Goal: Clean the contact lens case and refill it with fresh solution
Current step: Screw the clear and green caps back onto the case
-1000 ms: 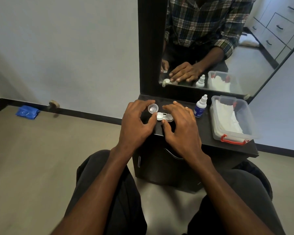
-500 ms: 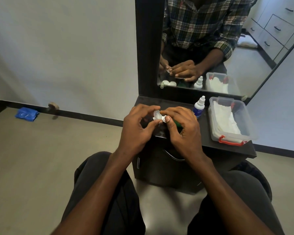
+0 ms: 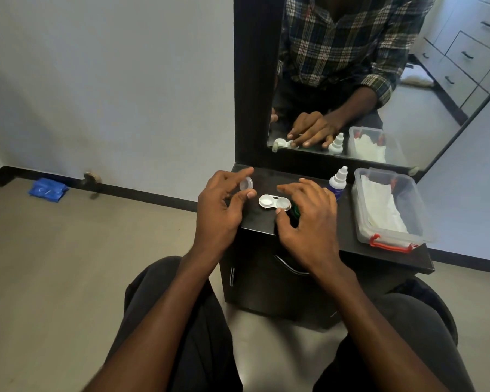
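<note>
Nearest the camera, two bare forearms reach forward over dark-trousered knees to a small dark cabinet (image 3: 351, 244). The left hand (image 3: 218, 205) has its fingers curled and pinches a small clear round cap (image 3: 246, 184) between fingertip and thumb, lifted just off the top, up and to the left of the case. The right hand (image 3: 306, 219) is spread with loosely bent fingers arched over the right end of the contact lens case (image 3: 275, 202); its thumb tip touches the case's near edge at the right well, and whether the other fingers touch it I cannot tell. The case lies flat on the cabinet top between the two hands, its left well uncovered and white inside. A dark green object (image 3: 296, 211) shows under the right hand, mostly hidden. Just beyond the right hand stands a small solution bottle (image 3: 338, 182), upright, and to its right a clear plastic box (image 3: 391, 230) with red clasps holding white tissue. Behind them a mirror (image 3: 351, 80) leans on the wall.
</note>
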